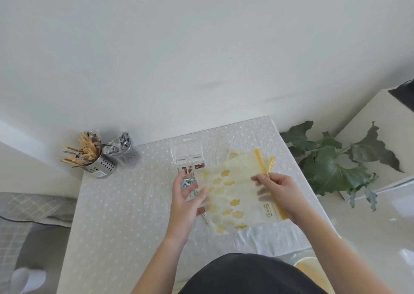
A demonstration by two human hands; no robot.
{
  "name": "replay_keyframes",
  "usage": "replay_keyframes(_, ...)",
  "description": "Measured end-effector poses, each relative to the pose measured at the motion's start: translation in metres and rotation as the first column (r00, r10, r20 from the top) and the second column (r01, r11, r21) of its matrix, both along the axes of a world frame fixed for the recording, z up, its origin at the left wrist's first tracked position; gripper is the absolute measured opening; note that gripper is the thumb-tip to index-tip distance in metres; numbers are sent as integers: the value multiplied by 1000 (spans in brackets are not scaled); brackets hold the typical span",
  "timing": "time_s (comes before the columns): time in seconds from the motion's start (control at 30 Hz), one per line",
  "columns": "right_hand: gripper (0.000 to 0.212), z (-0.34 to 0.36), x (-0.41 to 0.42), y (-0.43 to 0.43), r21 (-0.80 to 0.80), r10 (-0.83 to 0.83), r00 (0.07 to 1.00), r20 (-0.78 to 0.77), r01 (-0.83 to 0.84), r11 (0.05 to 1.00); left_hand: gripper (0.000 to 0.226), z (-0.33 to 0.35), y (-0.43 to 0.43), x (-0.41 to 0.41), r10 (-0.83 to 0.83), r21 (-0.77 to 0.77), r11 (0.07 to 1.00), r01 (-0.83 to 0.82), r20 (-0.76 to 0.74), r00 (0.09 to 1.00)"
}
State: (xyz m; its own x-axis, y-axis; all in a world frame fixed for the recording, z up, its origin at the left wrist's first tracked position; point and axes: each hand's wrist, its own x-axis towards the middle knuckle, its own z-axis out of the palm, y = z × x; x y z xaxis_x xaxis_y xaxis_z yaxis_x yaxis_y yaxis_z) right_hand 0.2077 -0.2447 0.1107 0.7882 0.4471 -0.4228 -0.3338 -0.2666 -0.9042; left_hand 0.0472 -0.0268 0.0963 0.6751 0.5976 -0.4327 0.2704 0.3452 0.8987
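Note:
A translucent zip bag (235, 195) with yellow flower prints and a yellow zip strip is held above the table. My right hand (280, 193) pinches its zip edge at the right. At the bag's left edge is my left hand (188, 202), fingers spread and loosely bent, thumb against the plastic; I cannot tell if it grips. More yellow-edged bags (244, 157) lie beneath. Small packets (190, 170) and a blue-white item (187, 183) lie just past my left fingers.
A clear acrylic box (187, 151) stands at the back of the dotted white tablecloth (125, 204). A perforated steel cup of sticks (98, 161) and a glass of sachets (126, 153) stand back left. A leafy plant (331, 159) is right of the table.

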Motion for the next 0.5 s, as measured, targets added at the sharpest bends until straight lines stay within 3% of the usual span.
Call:
replay_keyframes(0.07,21,-3,2,-4,-6,-16,1000,11,16,1000,77,-5,-6,0,-44,52,998,43,11,999)
replay_keyframes(0.17,20,-12,4,-12,-12,-30,1000,-2,30,999,39,-13,-14,8,-88,66,994,89,-14,996)
replay_keyframes(0.23,17,-21,7,-17,-36,-61,998,0,61,997,27,-20,-17,15,-87,63,994,92,-67,994)
replay_keyframes(0.37,15,-35,14,-28,-65,-90,995,-39,87,994,32,-29,-23,30,-103,-10,995,102,-69,992)
replay_keyframes(0.5,18,-44,30,-43,-52,-113,990,-89,109,993,34,-43,-28,42,-241,-89,968,233,-92,966)
